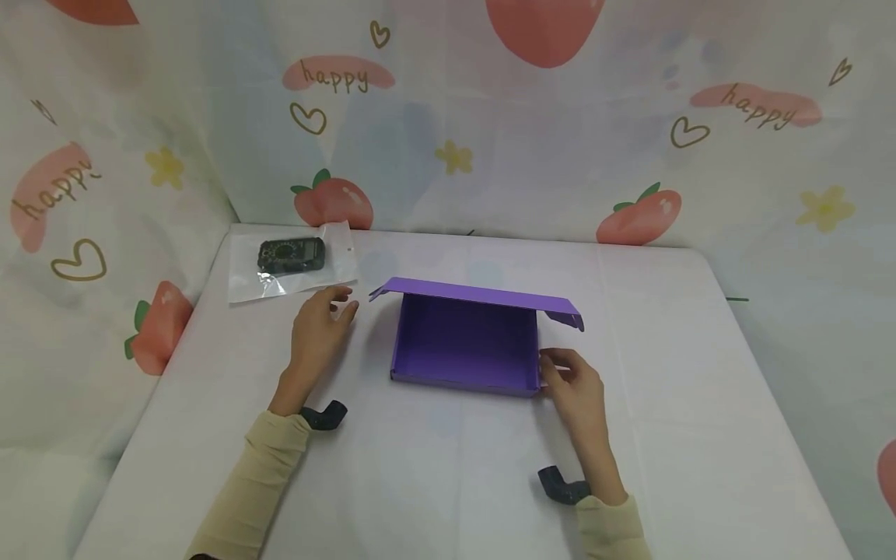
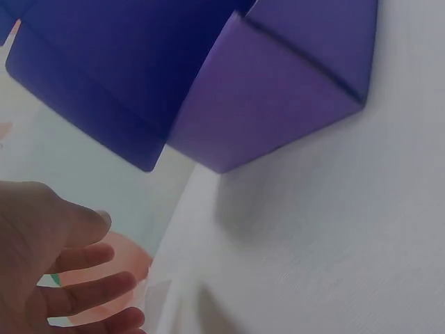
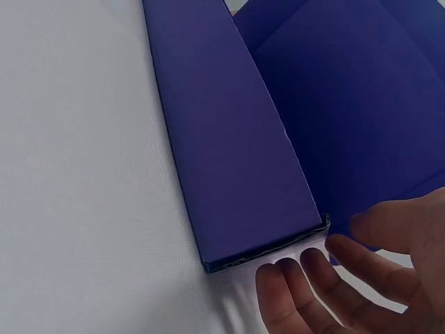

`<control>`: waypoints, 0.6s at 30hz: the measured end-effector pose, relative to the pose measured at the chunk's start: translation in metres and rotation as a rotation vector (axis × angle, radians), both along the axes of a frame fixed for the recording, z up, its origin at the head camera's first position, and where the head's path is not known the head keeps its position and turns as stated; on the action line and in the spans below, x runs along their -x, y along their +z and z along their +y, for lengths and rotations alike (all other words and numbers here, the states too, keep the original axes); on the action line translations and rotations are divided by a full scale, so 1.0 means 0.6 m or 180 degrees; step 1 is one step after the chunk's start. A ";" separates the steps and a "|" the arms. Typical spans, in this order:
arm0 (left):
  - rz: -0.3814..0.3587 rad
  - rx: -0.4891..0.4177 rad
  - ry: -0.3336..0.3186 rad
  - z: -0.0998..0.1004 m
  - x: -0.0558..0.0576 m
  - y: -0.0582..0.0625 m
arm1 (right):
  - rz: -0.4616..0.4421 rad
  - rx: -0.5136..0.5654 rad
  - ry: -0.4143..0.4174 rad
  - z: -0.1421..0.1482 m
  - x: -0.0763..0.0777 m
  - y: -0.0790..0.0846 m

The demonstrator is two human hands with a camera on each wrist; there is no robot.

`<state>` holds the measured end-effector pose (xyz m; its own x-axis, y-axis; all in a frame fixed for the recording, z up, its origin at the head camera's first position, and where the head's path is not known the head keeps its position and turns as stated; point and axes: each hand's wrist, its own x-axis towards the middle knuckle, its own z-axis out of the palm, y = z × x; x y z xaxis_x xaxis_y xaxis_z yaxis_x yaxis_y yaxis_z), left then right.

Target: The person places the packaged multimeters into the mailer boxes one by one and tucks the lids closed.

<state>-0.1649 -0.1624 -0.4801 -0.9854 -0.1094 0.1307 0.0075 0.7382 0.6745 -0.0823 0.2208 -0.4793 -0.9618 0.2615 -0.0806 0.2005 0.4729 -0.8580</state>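
Note:
A purple cardboard box (image 1: 465, 342) sits on the table, its front wall towards me and its lid (image 1: 483, 295) raised at the back with side flaps sticking out. My left hand (image 1: 320, 327) is held left of the box, apart from it, with loosely bent fingers and nothing in them. In the left wrist view, its fingers (image 2: 90, 292) are spread below a box flap (image 2: 90, 97). My right hand (image 1: 575, 385) is at the box's right side, fingertips against or very near the side wall. The right wrist view shows relaxed fingers (image 3: 334, 285) beside the front corner; exact contact is partly hidden.
A black multimeter (image 1: 291, 255) in a clear plastic bag (image 1: 245, 284) lies at the table's back left. White cloth covers the table (image 1: 434, 482). Printed fabric (image 1: 518, 155) hangs behind and at both sides. A black curved piece is on each wrist (image 1: 325, 416).

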 end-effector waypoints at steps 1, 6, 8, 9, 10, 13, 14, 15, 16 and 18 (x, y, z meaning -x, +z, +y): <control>-0.0007 0.0052 0.0016 -0.003 0.003 0.000 | 0.0004 0.0002 -0.0004 0.000 -0.002 0.001; 0.0059 0.0450 0.0071 -0.018 0.019 0.000 | 0.0089 0.0129 -0.0041 0.000 -0.011 0.005; 0.0129 0.0647 0.0079 -0.023 0.025 -0.001 | 0.0137 0.0199 -0.0050 -0.001 -0.015 0.006; 0.0185 0.0765 0.0086 -0.025 0.027 -0.002 | 0.0154 0.0222 -0.0049 -0.001 -0.017 0.007; 0.0268 0.0881 0.0092 -0.027 0.030 -0.004 | 0.0172 0.0241 -0.0050 -0.002 -0.019 0.008; 0.0514 0.1234 0.0118 -0.036 0.040 -0.010 | 0.0224 0.0304 -0.0053 -0.005 -0.026 0.013; 0.0601 0.1342 0.0128 -0.039 0.044 -0.013 | 0.0236 0.0321 -0.0052 -0.007 -0.028 0.015; 0.0677 0.1440 0.0140 -0.042 0.047 -0.015 | 0.0254 0.0342 -0.0052 -0.008 -0.029 0.017; 0.0740 0.1516 0.0147 -0.045 0.050 -0.018 | 0.0273 0.0358 -0.0052 -0.010 -0.031 0.019; 0.0829 0.1643 0.0146 -0.051 0.056 -0.022 | 0.0305 0.0365 -0.0056 -0.013 -0.035 0.024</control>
<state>-0.1987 -0.1929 -0.4931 -0.9093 -0.0088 0.4161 0.0854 0.9746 0.2072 -0.0612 0.2132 -0.4648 -0.9619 0.2728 -0.0189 0.1224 0.3678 -0.9218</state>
